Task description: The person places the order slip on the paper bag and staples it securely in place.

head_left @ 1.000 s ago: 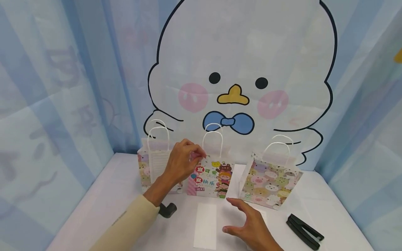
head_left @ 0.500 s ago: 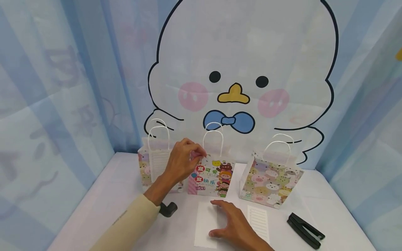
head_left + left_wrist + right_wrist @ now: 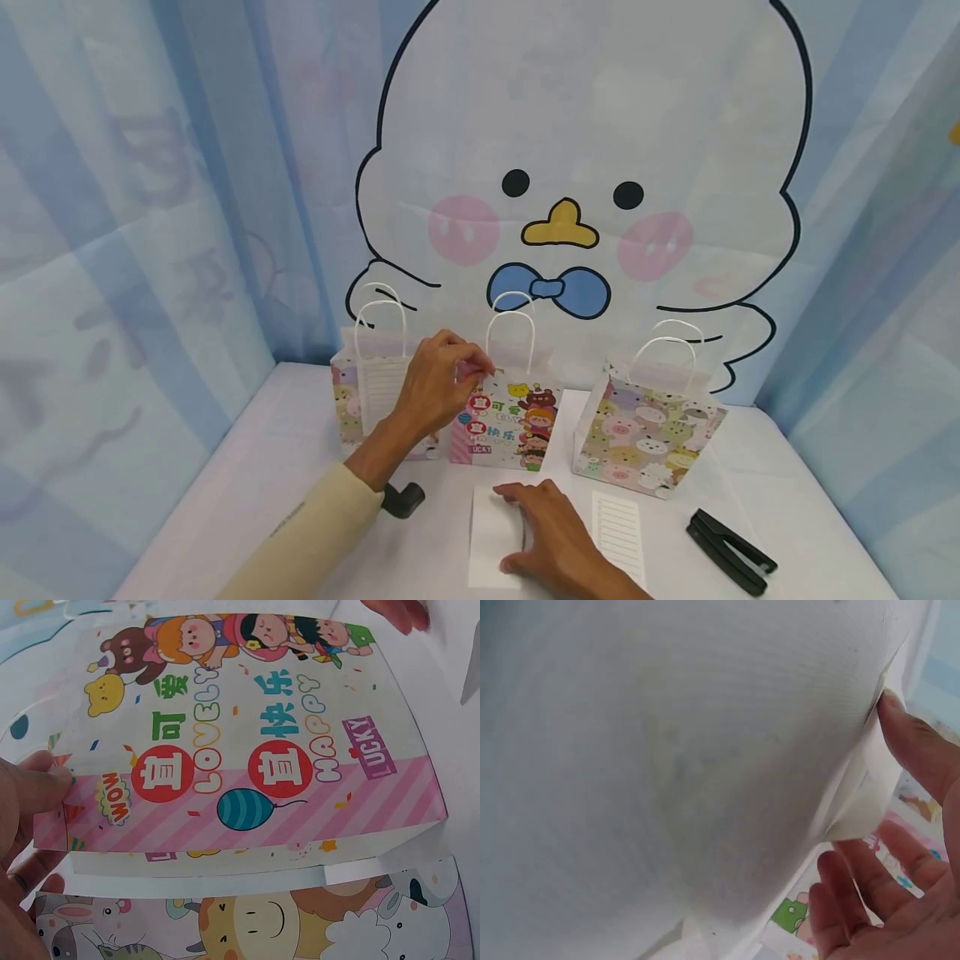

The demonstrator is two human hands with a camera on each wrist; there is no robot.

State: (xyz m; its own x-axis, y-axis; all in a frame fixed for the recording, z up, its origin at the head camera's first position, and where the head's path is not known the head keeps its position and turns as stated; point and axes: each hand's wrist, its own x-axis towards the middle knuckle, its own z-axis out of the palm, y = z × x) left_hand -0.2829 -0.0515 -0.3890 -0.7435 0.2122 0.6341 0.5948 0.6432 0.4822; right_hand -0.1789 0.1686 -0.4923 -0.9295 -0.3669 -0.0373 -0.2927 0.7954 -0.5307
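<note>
My left hand (image 3: 438, 379) pinches the upper left edge of the middle paper gift bag (image 3: 506, 425), printed with cartoon figures and pink stripes. In the left wrist view the thumb lies on the bag's front (image 3: 247, 735) and other fingers are behind it. Low in the head view, my right hand (image 3: 551, 533) grips a blank white paper strip (image 3: 491, 537) between thumb and fingers, its right edge bowed up. The right wrist view shows the strip's curled edge (image 3: 874, 791) between the thumb and the fingers.
An animal-print gift bag (image 3: 648, 433) stands at right, and another (image 3: 347, 408) at left with a lined card (image 3: 381, 392) on its front. A second lined card (image 3: 618, 533) and a black stapler (image 3: 731, 552) lie at right. A black curved object (image 3: 405, 500) sits beside the left sleeve.
My right hand has moved left onto the blank strip and closed on it, bending its edge; the right lined card came into view. The left hand keeps its hold on the bag.
</note>
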